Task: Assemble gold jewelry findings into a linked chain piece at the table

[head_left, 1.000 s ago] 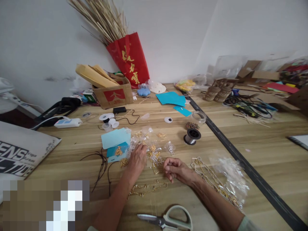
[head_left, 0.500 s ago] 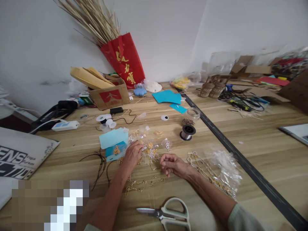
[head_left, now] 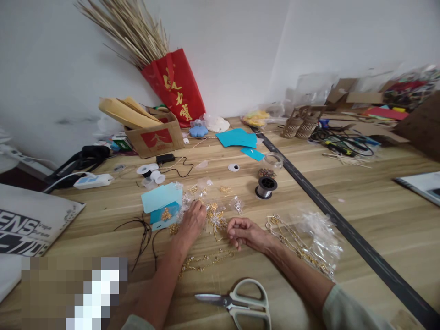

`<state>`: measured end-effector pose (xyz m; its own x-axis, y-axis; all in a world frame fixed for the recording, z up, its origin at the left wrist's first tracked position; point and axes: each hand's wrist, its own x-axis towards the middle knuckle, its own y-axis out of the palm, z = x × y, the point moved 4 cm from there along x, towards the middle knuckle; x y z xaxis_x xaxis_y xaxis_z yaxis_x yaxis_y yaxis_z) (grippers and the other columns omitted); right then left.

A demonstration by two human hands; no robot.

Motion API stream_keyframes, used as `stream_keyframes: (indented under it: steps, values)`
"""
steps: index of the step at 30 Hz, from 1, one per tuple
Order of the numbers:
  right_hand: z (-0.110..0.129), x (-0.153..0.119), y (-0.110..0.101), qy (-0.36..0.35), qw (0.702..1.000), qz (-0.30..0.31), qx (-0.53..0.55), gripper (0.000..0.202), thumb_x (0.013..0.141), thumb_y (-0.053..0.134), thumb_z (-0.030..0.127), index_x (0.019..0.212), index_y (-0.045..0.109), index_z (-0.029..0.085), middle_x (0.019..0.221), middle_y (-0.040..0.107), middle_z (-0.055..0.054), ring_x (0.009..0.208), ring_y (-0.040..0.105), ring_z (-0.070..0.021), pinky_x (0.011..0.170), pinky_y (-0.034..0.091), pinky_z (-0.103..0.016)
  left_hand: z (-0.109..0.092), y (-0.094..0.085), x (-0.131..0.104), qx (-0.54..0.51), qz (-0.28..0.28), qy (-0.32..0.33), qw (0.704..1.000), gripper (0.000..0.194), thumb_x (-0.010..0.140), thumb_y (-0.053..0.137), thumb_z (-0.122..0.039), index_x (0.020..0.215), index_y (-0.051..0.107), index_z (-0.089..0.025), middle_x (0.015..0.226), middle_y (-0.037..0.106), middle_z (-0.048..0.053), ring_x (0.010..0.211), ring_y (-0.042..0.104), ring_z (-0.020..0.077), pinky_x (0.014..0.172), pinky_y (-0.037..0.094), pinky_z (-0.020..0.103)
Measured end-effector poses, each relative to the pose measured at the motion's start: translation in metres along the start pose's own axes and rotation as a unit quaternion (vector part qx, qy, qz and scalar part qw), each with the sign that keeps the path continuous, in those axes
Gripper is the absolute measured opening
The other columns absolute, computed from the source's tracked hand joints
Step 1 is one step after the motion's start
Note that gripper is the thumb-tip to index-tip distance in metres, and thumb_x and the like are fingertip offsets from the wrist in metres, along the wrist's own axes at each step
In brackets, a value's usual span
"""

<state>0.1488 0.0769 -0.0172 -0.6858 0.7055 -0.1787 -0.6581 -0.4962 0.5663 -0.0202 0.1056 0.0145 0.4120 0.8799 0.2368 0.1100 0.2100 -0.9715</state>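
On the far left of the wooden table, one white power strip (head_left: 92,180) lies beyond a tangle of black cords (head_left: 140,240), whose strands overlap too much to count. Next come light-blue card (head_left: 162,198) and the left hand (head_left: 193,219), its fingers bent down together at the left edge of a heap of gold and silver jewellery pieces (head_left: 216,217); it hides part of the heap, and I cannot tell whether it grips anything. Nearer lies a gold chain (head_left: 206,261), and nearest, between the forearms, one pair of scissors (head_left: 240,302). The right hand (head_left: 245,233) is curled just right of the heap, thumb close to the fingertips; whether something is pinched there I cannot tell. Beyond it stands one black-flanged wire spool (head_left: 266,187). Farther right, alongside the right forearm, lie several chains (head_left: 295,247), too jumbled to count, beside clear plastic packaging (head_left: 319,238). Two woven baskets (head_left: 299,123) stand at the far right.
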Motion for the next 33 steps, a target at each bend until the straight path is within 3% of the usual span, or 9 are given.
stream_keyframes:
  steps: [4,11,21,33]
  values:
    - [0.000,0.000,0.000,-0.002,1.000,0.000,-0.003,0.023,0.069,0.075,0.026,0.076,0.058,0.011,0.062,0.059,0.002,0.049,0.058,-0.0072,0.044,0.050,-0.017,0.001,0.002,0.000,-0.001,-0.015,-0.016,1.000,0.023,0.083,0.040,-0.003,0.072,0.056,-0.016,0.080,0.054,0.007,0.083,0.051,0.0215,0.073,0.047,0.034]
    - [0.002,-0.001,0.002,0.001,1.000,0.001,-0.004,0.024,0.068,0.076,0.027,0.074,0.058,0.011,0.062,0.059,0.002,0.049,0.058,-0.0072,0.044,0.050,-0.017,0.011,0.000,-0.001,-0.096,-0.072,-0.061,0.991,0.013,0.085,0.047,-0.017,0.080,0.059,-0.016,0.088,0.058,0.006,0.085,0.055,0.0192,0.078,0.047,0.033]
    - [0.000,0.000,0.000,-0.003,1.000,0.003,-0.003,0.024,0.069,0.075,0.027,0.075,0.058,0.012,0.061,0.059,0.002,0.048,0.058,-0.0073,0.044,0.050,-0.017,-0.004,0.001,0.001,0.022,0.029,-0.015,0.999,0.021,0.083,0.040,-0.005,0.079,0.059,-0.013,0.084,0.059,0.010,0.088,0.051,0.0236,0.078,0.045,0.035]
    - [0.001,0.000,0.001,-0.001,1.000,0.001,0.000,0.025,0.067,0.076,0.027,0.074,0.059,0.011,0.061,0.060,0.002,0.047,0.058,-0.0072,0.043,0.049,-0.016,0.011,-0.007,-0.010,-0.025,-0.067,-0.103,0.992,0.017,0.082,0.049,-0.010,0.070,0.059,-0.017,0.076,0.065,0.006,0.082,0.055,0.0209,0.070,0.045,0.030]
